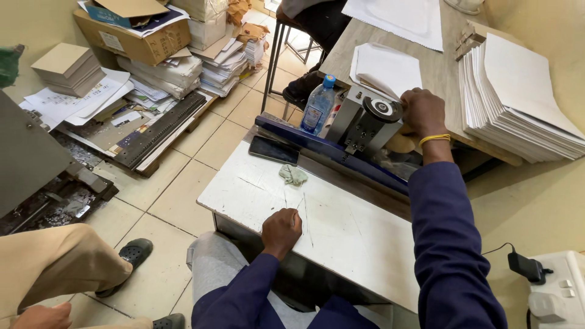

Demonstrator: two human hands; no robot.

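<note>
My right hand (423, 111) is closed on the round knob (383, 109) of the small metal machine (364, 125), which sits at the far edge of the white table (347, 237), towards its right corner. The knob lies just left of that hand and faces me. My left hand (281, 229) rests in a loose fist on the table near the front edge, holding nothing I can see, well apart from the machine, so the right is nearer. A blue bar (329, 155) runs along the far edge; a phone (273, 150), rag (294, 175) and bottle (318, 106) lie left of the machine.
</note>
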